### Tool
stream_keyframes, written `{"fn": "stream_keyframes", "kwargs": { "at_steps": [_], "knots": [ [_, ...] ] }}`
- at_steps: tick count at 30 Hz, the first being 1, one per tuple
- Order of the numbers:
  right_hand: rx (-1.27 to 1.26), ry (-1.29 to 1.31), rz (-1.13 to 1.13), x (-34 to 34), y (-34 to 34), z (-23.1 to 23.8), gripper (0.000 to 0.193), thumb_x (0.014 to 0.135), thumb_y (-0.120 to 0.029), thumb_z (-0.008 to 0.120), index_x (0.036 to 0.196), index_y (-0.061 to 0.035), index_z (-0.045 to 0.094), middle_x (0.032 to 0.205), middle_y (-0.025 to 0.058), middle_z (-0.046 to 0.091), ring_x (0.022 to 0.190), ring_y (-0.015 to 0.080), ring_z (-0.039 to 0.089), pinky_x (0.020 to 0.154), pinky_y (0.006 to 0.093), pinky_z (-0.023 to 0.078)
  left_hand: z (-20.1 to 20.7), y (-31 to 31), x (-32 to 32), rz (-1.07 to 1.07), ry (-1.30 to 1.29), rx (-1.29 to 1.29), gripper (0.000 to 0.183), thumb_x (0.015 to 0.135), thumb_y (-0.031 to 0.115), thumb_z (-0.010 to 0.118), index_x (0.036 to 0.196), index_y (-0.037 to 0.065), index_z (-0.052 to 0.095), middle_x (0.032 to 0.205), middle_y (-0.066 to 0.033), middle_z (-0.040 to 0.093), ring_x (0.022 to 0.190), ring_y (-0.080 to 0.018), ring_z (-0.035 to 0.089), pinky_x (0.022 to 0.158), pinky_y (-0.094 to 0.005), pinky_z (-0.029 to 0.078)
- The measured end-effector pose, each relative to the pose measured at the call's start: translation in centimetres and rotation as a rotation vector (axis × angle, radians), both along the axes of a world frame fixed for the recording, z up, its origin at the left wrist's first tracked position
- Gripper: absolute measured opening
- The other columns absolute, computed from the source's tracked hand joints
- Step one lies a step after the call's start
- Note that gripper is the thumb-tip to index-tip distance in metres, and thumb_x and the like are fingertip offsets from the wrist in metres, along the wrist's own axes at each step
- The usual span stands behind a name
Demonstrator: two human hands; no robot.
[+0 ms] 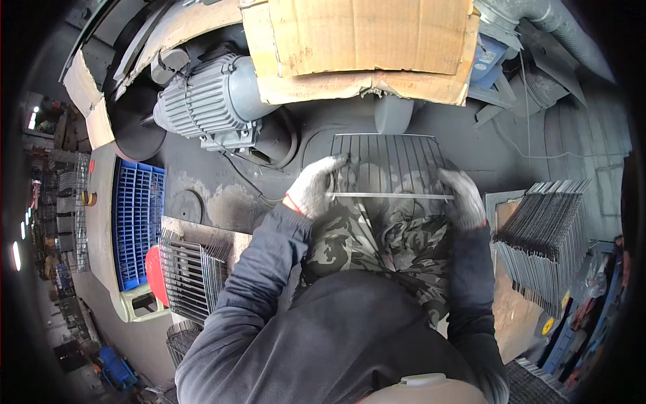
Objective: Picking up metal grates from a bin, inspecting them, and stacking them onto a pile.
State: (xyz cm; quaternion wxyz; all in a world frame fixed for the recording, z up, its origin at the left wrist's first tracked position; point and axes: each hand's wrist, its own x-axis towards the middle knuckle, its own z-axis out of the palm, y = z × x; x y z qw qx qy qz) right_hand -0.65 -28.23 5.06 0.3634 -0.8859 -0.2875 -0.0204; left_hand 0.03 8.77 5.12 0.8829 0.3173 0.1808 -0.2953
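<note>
1. Location: one wire rack [381, 167], held in the air over the lap, between the knees and the grey wheel [393, 116]; no surface is seen carrying it.
2. Left hand [313, 186]: gloved, fingers closed on the rack's left edge.
3. Right hand [463, 198]: gloved, fingers closed about the right edge; blur prevents finer reading of the fingers.
4. Handling, judged: light, stiff along the pale end bars, thin wires liable to bend under point pressure; smooth metal may slip in fabric gloves.
5. Recommended hold: both side edges, near the end-bar corners, avoiding mid-span wires.
6. Adjacent: stacked racks [542, 236] along the right edge of a wooden board [506, 217].
</note>
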Motion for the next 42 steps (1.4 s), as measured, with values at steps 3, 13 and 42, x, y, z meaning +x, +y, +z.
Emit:
{"fn": "stream_keyframes", "kwargs": {
  "at_steps": [3, 13, 42],
  "knots": [
    [0.254, 0.349, -0.153, 2.8, -0.2, -4.0, 0.044, 0.084, -0.010, 0.073, 0.127, -0.0034, 0.071, 0.116, 0.0153, 0.076, 0.101, 0.0299, 0.070, 0.089, 0.0377, 0.056, -2.0, 0.9, 2.2, -0.035, -0.014, 0.061, 0.033, 0.105, 0.024, 0.068, 0.127, -0.001, 0.065, 0.083, -0.0045, 0.071, 0.063, -0.0134, 0.066, 0.060, -0.0286, 0.058],
    [0.490, 0.792, -0.154, -5.1, 1.9, 1.9, 0.043, 0.100, -0.004, 0.064, 0.142, 0.0031, 0.059, 0.128, 0.0100, 0.072, 0.113, 0.0190, 0.069, 0.101, 0.0364, 0.055, 0.1, 1.3, -5.8, -0.158, -0.468, 0.584, 0.020, 0.104, 0.011, 0.067, 0.120, 0.000, 0.064, 0.104, -0.0069, 0.072, 0.095, -0.0131, 0.068, 0.087, -0.0286, 0.055],
    [0.893, 0.774, -0.492, 1.2, 0.4, -11.9, 0.025, 0.095, -0.023, 0.078, 0.106, -0.0005, 0.074, 0.082, 0.0067, 0.071, 0.067, 0.0174, 0.067, 0.060, 0.0332, 0.054, -2.8, -2.1, -0.2, -0.059, -0.245, 0.546, 0.016, 0.101, 0.014, 0.068, 0.111, 0.001, 0.065, 0.084, -0.0056, 0.069, 0.059, -0.0110, 0.061, 0.052, -0.0265, 0.051]
  ]
}}
